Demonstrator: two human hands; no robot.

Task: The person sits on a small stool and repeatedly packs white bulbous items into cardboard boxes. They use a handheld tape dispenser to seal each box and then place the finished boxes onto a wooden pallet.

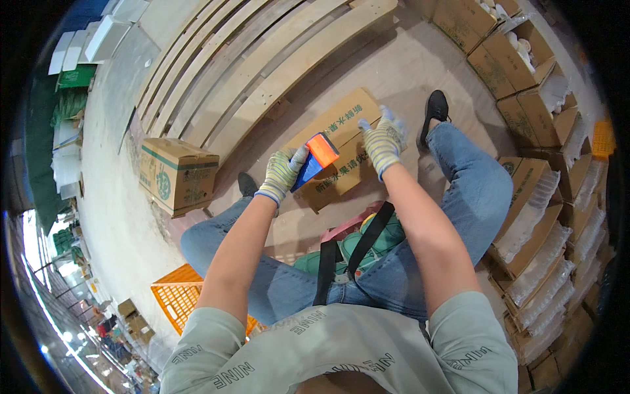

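Head view | left hand (281, 172) is clamping tape dispenser (317, 159) at carton's (348, 157) near left | right hand (384, 141) is holding fingers apart, far right, contact unclear | bracing carton should be preventing slips

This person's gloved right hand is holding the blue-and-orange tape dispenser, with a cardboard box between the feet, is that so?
Not quite: the head view shows the gloved left hand holding the tape dispenser, while the right hand is open. The cardboard box is indeed between the feet.
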